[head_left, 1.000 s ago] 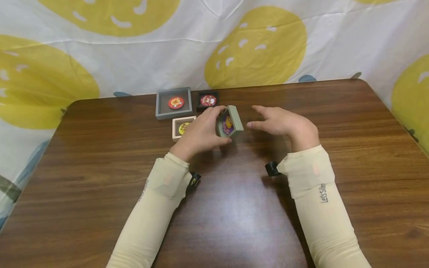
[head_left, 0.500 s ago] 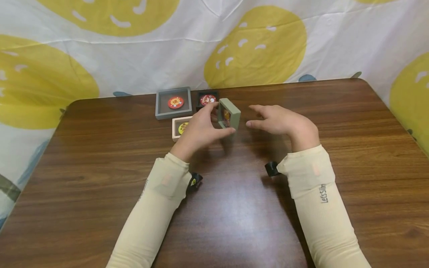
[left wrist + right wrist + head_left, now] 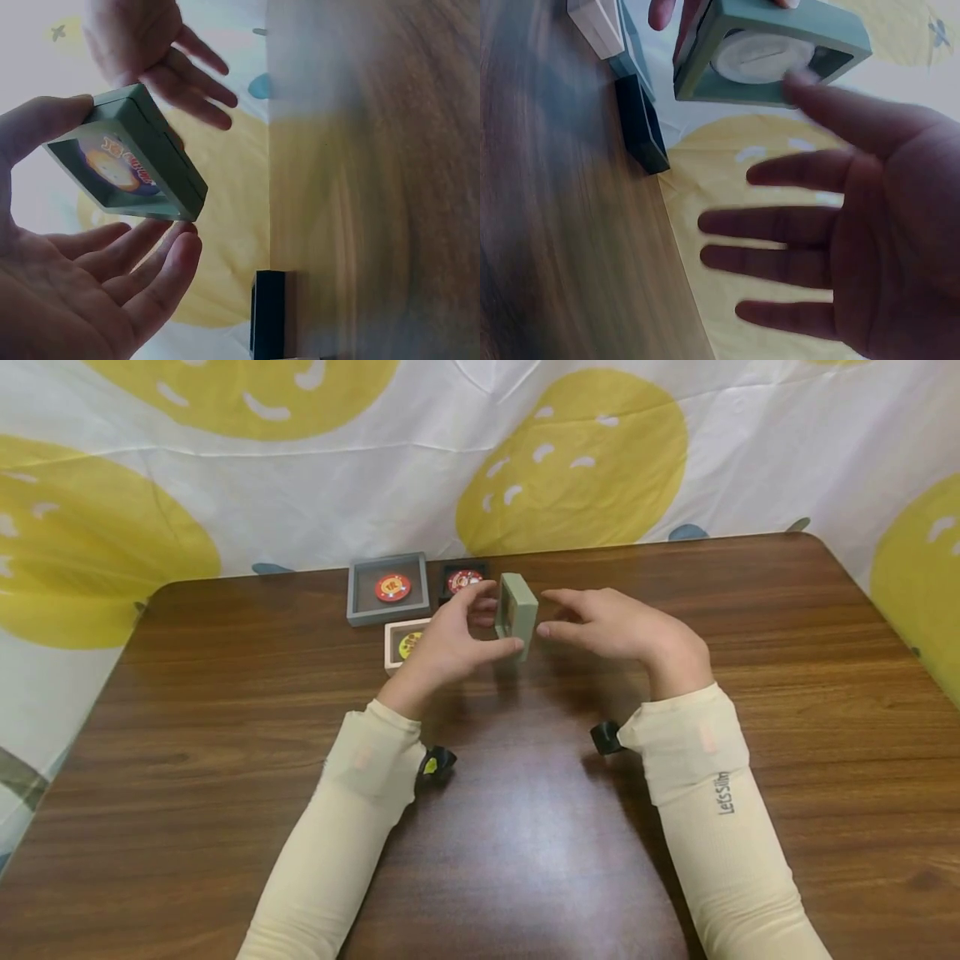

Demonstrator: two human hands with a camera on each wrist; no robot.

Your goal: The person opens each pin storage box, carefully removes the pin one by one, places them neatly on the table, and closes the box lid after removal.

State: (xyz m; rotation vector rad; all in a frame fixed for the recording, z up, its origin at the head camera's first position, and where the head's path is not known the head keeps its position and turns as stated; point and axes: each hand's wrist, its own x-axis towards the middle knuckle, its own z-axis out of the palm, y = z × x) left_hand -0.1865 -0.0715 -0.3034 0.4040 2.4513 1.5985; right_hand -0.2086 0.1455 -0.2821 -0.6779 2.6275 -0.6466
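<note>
My left hand (image 3: 450, 643) holds a small green display frame (image 3: 519, 614) upright by its edges, thumb on one side and fingers on the opposite side. Behind its clear window, a round badge (image 3: 120, 166) with a purple and orange picture shows in the left wrist view. From the right wrist, the badge's white back faces me. My right hand (image 3: 622, 627) is just right of the frame with fingers straight and apart. Its thumb (image 3: 840, 109) overlaps the frame's lower edge in the right wrist view.
Left of the green frame lie a large grey frame (image 3: 362, 610) with a red badge, a black frame (image 3: 444, 597) with a red badge, and a cream frame (image 3: 390, 652) with a yellow badge. The wooden table (image 3: 187, 760) meets a lemon-print cloth (image 3: 420, 485) behind.
My left hand has tipped the green frame from a slant to upright, turning its face leftward. My right hand has shifted slightly left, closer to it.
</note>
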